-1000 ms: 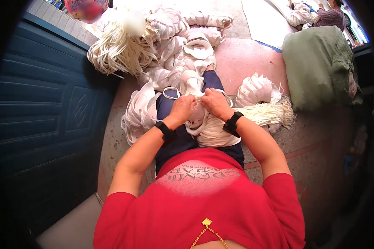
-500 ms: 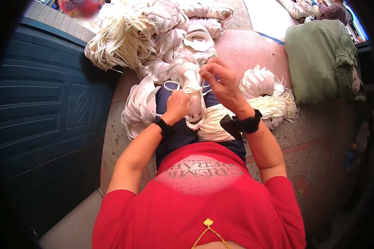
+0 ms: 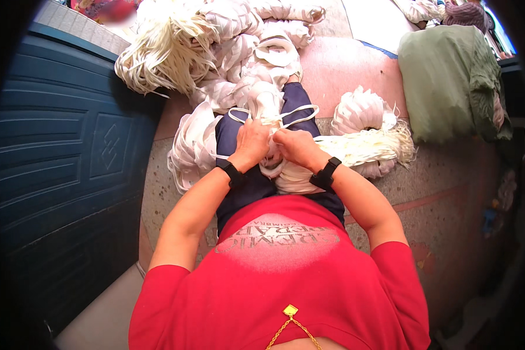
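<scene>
Across my lap lies a bundle of white fabric strips, narrowed at the middle where both hands meet. My left hand is closed at that narrow place, pinching a thin white cord. Close beside it, my right hand is also closed on the cord, which stands out in a loop above the fingers. Another small loop sticks out on the left, above my left hand. The fingertips and the exact crossing of the cord are partly hidden by the hands.
Heaped strip bundles lie beyond my knees, with a cream fringed bundle at left. More strips lie left of my lap; another tied bundle lies right. A green sack stands far right, a blue panelled door left.
My right hand has come down and left from its raised position to meet my left hand at the bundle's middle. A cord loop now spreads to the right above it.
</scene>
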`<state>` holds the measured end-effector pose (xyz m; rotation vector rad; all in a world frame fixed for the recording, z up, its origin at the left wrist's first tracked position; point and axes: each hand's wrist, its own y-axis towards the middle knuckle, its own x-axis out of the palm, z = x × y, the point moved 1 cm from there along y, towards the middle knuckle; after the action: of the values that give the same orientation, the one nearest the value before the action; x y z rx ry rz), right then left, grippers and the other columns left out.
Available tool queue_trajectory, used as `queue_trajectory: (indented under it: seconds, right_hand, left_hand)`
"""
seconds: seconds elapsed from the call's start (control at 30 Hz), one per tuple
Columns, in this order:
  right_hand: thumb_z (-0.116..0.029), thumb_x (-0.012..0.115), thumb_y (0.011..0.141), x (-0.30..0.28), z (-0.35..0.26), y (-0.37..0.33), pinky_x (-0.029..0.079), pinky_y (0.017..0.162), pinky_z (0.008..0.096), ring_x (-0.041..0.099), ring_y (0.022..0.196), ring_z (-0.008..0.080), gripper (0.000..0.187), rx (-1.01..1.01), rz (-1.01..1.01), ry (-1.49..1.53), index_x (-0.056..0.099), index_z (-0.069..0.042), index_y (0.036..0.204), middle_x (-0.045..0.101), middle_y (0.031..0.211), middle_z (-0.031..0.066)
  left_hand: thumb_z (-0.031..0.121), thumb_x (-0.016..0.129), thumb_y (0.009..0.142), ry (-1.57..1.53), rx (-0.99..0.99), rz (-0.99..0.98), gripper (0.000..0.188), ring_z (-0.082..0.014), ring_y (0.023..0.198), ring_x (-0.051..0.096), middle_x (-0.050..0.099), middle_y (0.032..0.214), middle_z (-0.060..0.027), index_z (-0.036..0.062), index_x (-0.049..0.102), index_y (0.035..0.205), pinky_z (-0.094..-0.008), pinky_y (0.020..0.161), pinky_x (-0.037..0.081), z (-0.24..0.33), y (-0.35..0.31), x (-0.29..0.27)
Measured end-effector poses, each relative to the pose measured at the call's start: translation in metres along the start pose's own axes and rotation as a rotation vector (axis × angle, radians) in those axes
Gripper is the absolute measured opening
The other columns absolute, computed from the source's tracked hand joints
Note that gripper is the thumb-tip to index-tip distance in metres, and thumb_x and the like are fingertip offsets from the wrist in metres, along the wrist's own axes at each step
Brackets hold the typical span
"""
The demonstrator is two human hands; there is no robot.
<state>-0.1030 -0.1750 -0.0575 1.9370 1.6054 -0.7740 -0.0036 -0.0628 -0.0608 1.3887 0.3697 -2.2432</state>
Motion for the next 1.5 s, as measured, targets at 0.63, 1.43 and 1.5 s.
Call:
queue_trajectory:
  seconds: [0.63, 1.43, 1.5]
  right_hand:
    - [-0.012, 0.05, 0.074, -0.006, 0.013, -0.006, 0.045, 0.055, 0.0407, 0.058, 0.065, 0.0316, 0.011, -0.05, -0.034, -0.209, 0.05, -0.005, 0.083, 0.058, 0.07, 0.0135]
    - [-0.012, 0.057, 0.072, 0.002, 0.019, 0.02, 0.045, 0.069, 0.0361, 0.058, 0.077, 0.0302, 0.023, 0.388, 0.261, 0.323, 0.055, -0.003, 0.092, 0.058, 0.081, 0.0188]
    - [-0.013, 0.058, 0.073, -0.013, 0.022, 0.02, 0.045, 0.069, 0.0315, 0.058, 0.075, 0.023, 0.023, 0.323, 0.394, 0.449, 0.056, 0.0, 0.091, 0.06, 0.081, 0.014]
  left_hand:
    - [0.009, 0.057, 0.068, 0.152, 0.016, -0.127, 0.009, -0.0307, 0.083, 0.049, 0.052, 0.08, -0.0133, 0.0039, 0.061, 0.074, -0.0401, 0.067, 0.044, 0.013, 0.002, -0.015]
    - [0.016, 0.061, 0.069, -0.129, -0.112, 0.07, 0.016, -0.0305, 0.076, 0.056, 0.058, 0.076, -0.0179, 0.0027, 0.061, 0.078, -0.0394, 0.068, 0.044, -0.004, 0.002, 0.003]
    - [0.017, 0.06, 0.071, -0.129, 0.057, 0.193, 0.017, -0.0297, 0.076, 0.055, 0.057, 0.075, -0.0173, 0.0031, 0.06, 0.08, -0.0391, 0.067, 0.043, 0.002, 0.003, -0.003]
